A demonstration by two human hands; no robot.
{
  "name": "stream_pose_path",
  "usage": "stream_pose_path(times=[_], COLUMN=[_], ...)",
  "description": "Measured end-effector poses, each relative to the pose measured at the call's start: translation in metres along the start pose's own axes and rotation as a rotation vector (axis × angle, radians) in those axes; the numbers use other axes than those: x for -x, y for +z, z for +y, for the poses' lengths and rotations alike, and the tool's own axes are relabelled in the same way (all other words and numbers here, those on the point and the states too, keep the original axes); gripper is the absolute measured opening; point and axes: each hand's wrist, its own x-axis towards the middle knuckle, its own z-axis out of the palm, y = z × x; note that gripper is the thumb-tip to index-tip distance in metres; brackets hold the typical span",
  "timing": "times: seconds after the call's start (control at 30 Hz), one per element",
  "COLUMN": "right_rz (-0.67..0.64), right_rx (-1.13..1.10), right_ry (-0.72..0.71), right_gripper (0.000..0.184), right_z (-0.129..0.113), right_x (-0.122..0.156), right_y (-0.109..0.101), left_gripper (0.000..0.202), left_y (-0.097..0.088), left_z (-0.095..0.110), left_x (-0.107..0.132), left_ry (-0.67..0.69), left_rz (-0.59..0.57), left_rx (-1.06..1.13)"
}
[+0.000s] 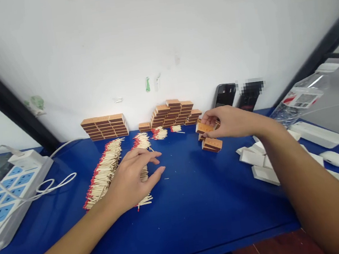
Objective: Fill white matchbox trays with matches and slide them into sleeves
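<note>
My right hand (pixel 227 122) pinches an orange matchbox (pixel 204 128) between thumb and fingers, over a small loose pile. Two more matchboxes (pixel 212 144) lie just below it. My left hand (pixel 135 176) is open, thumb and fingers apart, over a row of red-tipped matches (pixel 142 140) and partly hiding it; whether it touches them I cannot tell. Left of it runs a longer, thicker row of matches (pixel 105 168). Two small heaps of matches (pixel 159 133) lie at the back, in front of stepped matchbox stacks (pixel 172 112) by the wall.
A neat matchbox block (pixel 104 127) stands at back left. Left sits a power strip (pixel 7 192) with white cables. White matchbox trays (pixel 253 156) are heaped at right, near a power bank-like white block (pixel 320 133), a white case (pixel 335 158), a bottle (pixel 301 96) and a leaning phone (pixel 225 94).
</note>
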Motion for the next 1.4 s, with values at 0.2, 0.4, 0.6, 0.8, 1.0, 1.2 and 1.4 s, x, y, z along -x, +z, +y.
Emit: stream_pose_path(times=[0.2,0.4,0.6,0.8,1.0,1.2,1.4], right_rz=[-0.166,-0.373,-0.279,-0.093,0.180,-0.199,-0.067], right_rx=[0.059,0.211,0.348,0.255,0.365,0.191,0.122], right_ry=[0.034,0.064,0.078,0.140,0.217,0.502,0.350], right_gripper=[0.039,0.030,0.034,0.038,0.030,0.024,0.037], right_z=[-0.009,-0.041,-0.042,-0.016,0.015,0.052,0.050], right_x=[0.017,0.020,0.025,0.014,-0.009,0.031,0.088], right_y=[-0.008,0.025,0.025,0.004,-0.004,-0.023,0.003], left_gripper=[0.023,0.023,0.021,0.023,0.020,0.019,0.017], left_y=[0.001,0.002,0.001,0.002,0.001,0.000,0.002], left_z=[0.002,0.001,0.002,0.002,-0.001,0.002,0.006], left_x=[-0.002,-0.001,-0.001,-0.001,-0.001,-0.001,0.000], left_ry=[0.040,0.049,0.060,0.063,0.073,0.133,0.202], left_rz=[-0.012,-0.027,-0.017,-0.019,-0.011,0.012,0.015], left_rx=[0.008,0.010,-0.004,-0.002,-0.052,-0.067,-0.082])
